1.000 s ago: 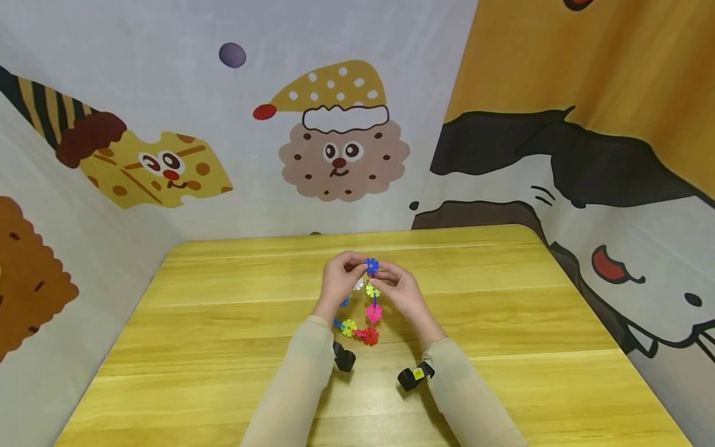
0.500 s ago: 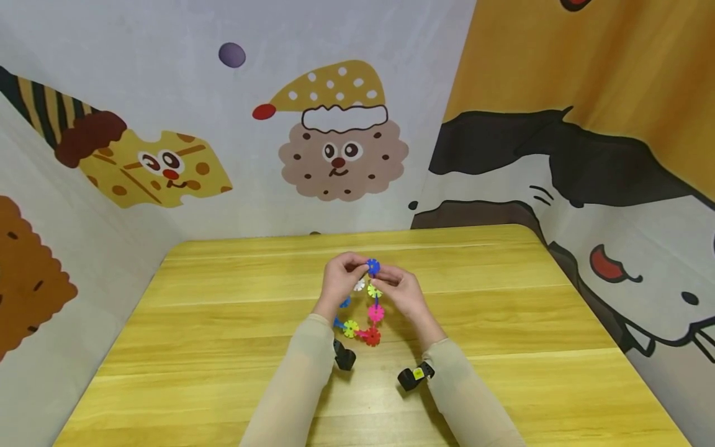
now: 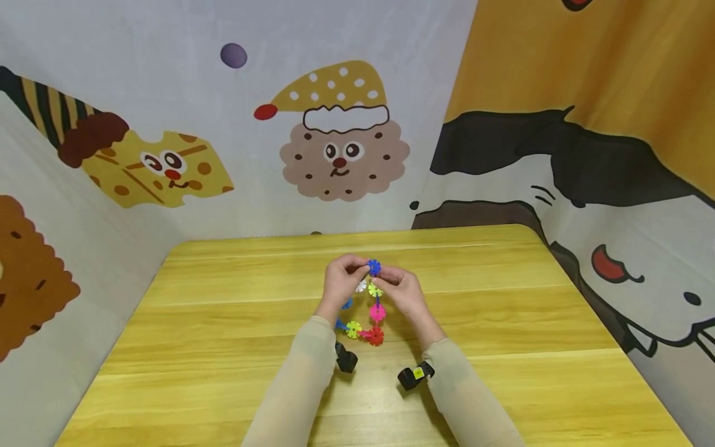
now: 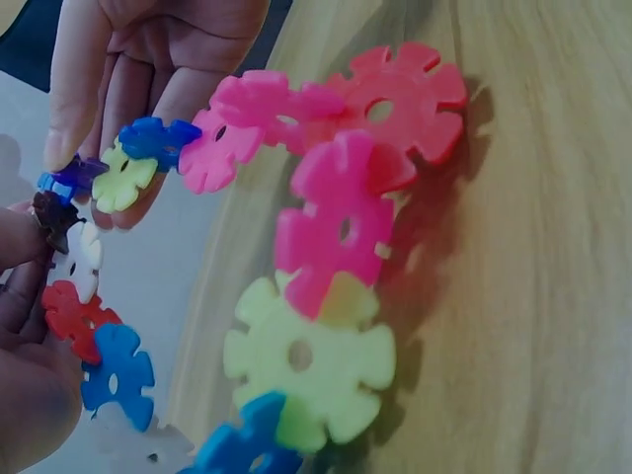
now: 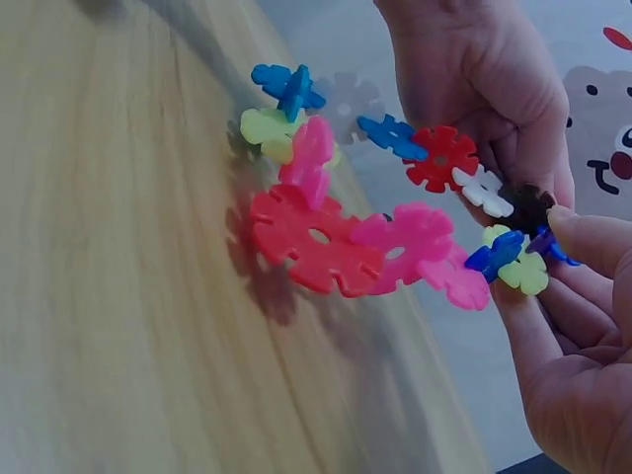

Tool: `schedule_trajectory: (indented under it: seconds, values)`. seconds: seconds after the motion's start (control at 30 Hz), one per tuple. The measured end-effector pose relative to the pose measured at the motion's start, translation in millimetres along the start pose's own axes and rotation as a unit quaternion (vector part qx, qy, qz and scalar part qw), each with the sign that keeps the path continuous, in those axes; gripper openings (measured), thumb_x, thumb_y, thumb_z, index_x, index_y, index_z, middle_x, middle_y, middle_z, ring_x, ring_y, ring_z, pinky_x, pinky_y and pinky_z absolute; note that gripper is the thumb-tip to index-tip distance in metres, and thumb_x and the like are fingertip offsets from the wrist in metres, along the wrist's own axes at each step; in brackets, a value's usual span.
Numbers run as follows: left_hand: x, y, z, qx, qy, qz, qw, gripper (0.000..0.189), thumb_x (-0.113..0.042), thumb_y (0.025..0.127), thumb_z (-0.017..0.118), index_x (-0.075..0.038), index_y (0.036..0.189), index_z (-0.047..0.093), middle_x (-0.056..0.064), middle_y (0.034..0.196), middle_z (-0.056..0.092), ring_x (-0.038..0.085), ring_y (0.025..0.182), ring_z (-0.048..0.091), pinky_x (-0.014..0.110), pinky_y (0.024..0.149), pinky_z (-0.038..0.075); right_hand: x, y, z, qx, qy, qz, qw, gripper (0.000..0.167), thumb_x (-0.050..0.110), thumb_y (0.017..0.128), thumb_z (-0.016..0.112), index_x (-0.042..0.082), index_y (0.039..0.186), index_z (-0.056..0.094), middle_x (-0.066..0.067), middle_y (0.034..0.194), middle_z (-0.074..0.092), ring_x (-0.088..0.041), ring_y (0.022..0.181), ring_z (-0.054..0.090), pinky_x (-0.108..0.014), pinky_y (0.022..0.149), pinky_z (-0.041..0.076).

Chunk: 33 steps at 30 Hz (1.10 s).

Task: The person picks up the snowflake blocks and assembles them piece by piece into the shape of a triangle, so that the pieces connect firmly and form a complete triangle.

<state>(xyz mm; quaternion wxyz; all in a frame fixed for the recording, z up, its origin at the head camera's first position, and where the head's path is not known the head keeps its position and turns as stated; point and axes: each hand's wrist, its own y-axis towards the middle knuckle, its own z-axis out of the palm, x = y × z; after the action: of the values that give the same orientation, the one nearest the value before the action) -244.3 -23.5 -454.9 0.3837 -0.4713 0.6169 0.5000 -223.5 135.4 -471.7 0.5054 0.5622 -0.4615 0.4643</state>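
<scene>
A chain of several plastic snowflake discs bends into a loop between the two hands. My left hand (image 3: 339,282) pinches the dark brown disc (image 5: 530,205) at one end, beside a white disc (image 5: 483,192). My right hand (image 3: 403,292) pinches the purple disc (image 4: 83,176) at the other end, beside a yellow-green disc (image 4: 124,178). At the fingertips a blue disc (image 3: 373,267) faces the head camera. Whether the two ends are joined is hidden by the fingers. Lower in the loop hang a red disc (image 3: 376,336) and another yellow-green disc (image 3: 353,329).
The wood-grain table (image 3: 195,347) lies under both forearms. Behind it hangs a curtain (image 3: 335,37) printed with cartoon figures. A black camera mount sits on the left wrist (image 3: 346,359), and another on the right wrist (image 3: 414,375).
The blue disc at the fingertips and the lower part of the loop have shifted slightly right. Both hands keep their pinch and have barely moved.
</scene>
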Motion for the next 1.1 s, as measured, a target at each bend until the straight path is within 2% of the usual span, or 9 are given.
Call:
schedule_trajectory:
  seconds: [0.3, 0.43, 0.67, 0.8, 0.9, 0.97, 1.03, 1.1]
  values:
    - [1.6, 2.2, 0.8, -0.011, 0.003, 0.000, 0.9999, 0.006, -0.003, 0.089, 0.074, -0.002, 0.095, 0.075, 0.008, 0.091, 0.072, 0.019, 0.082, 0.065, 0.032, 0.076, 0.056, 6, 5.0, -7, 0.012, -0.039, 0.026, 0.9988, 0.033, 0.008, 0.090, 0.073, -0.006, 0.119, 0.066, -0.020, 0.112, 0.070, -0.029, 0.104, 0.067, -0.034, 0.090, 0.054]
    - [2.3, 1.9, 0.9, -0.016, -0.010, -0.005, 0.9998, 0.007, -0.003, 0.088, 0.075, -0.002, 0.095, 0.076, 0.008, 0.090, 0.072, 0.019, 0.082, 0.066, 0.033, 0.077, 0.056, 6, 7.1, -9, 0.024, -0.043, 0.037, 0.9981, 0.034, 0.010, 0.091, 0.073, -0.005, 0.121, 0.066, -0.020, 0.115, 0.069, -0.030, 0.106, 0.065, -0.036, 0.092, 0.053]
    - [10.9, 1.7, 0.9, -0.032, -0.028, -0.010, 0.9991, 0.009, 0.001, 0.085, 0.076, 0.003, 0.094, 0.075, 0.015, 0.089, 0.072, 0.025, 0.082, 0.067, 0.032, 0.075, 0.057, 2, 6.9, -15, 0.042, -0.052, 0.055, 0.9962, 0.037, 0.010, 0.093, 0.071, -0.006, 0.125, 0.062, -0.021, 0.120, 0.066, -0.033, 0.111, 0.063, -0.039, 0.095, 0.052]
    - [14.9, 1.7, 0.2, -0.035, -0.026, -0.020, 0.9988, 0.010, 0.002, 0.084, 0.076, 0.002, 0.094, 0.076, 0.015, 0.090, 0.072, 0.024, 0.081, 0.067, 0.029, 0.073, 0.056, 2, 3.8, -20, 0.047, -0.060, 0.050, 0.9958, 0.038, 0.011, 0.095, 0.067, -0.008, 0.127, 0.060, -0.023, 0.124, 0.063, -0.037, 0.116, 0.059, -0.044, 0.100, 0.048]
    - [15.7, 2.2, -1.0, -0.037, -0.018, -0.029, 0.9987, 0.009, 0.001, 0.084, 0.076, 0.001, 0.094, 0.076, 0.013, 0.089, 0.073, 0.018, 0.078, 0.065, 0.025, 0.071, 0.055, 0, 2.2, -28, 0.044, -0.104, 0.055, 0.9921, 0.039, 0.018, 0.096, 0.068, -0.004, 0.127, 0.062, -0.020, 0.125, 0.063, -0.035, 0.116, 0.059, -0.045, 0.102, 0.046]
    - [15.1, 2.0, -2.3, -0.039, -0.018, -0.034, 0.9985, 0.010, 0.001, 0.085, 0.076, 0.001, 0.094, 0.076, 0.011, 0.088, 0.073, 0.016, 0.077, 0.064, 0.025, 0.070, 0.054, -1, -0.4, -35, 0.048, -0.144, 0.067, 0.9861, 0.039, 0.022, 0.095, 0.068, -0.002, 0.126, 0.064, -0.017, 0.123, 0.065, -0.032, 0.112, 0.061, -0.043, 0.099, 0.048]
    - [14.2, 1.5, -4.0, -0.041, -0.020, -0.041, 0.9981, 0.010, 0.001, 0.085, 0.076, 0.001, 0.094, 0.076, 0.011, 0.088, 0.072, 0.014, 0.077, 0.064, 0.024, 0.070, 0.054, 1, -4.5, -42, 0.074, -0.160, 0.090, 0.9802, 0.040, 0.021, 0.095, 0.068, -0.005, 0.126, 0.062, -0.019, 0.119, 0.066, -0.031, 0.107, 0.064, -0.041, 0.095, 0.051]
    - [13.3, 1.0, -5.9, -0.044, -0.025, -0.047, 0.9976, 0.010, 0.001, 0.085, 0.076, 0.001, 0.094, 0.076, 0.011, 0.088, 0.072, 0.015, 0.077, 0.064, 0.024, 0.070, 0.054, 1, -8.9, -48, 0.109, -0.152, 0.116, 0.9755, 0.043, 0.017, 0.095, 0.068, -0.011, 0.126, 0.058, -0.022, 0.114, 0.066, -0.031, 0.101, 0.066, -0.039, 0.090, 0.054]
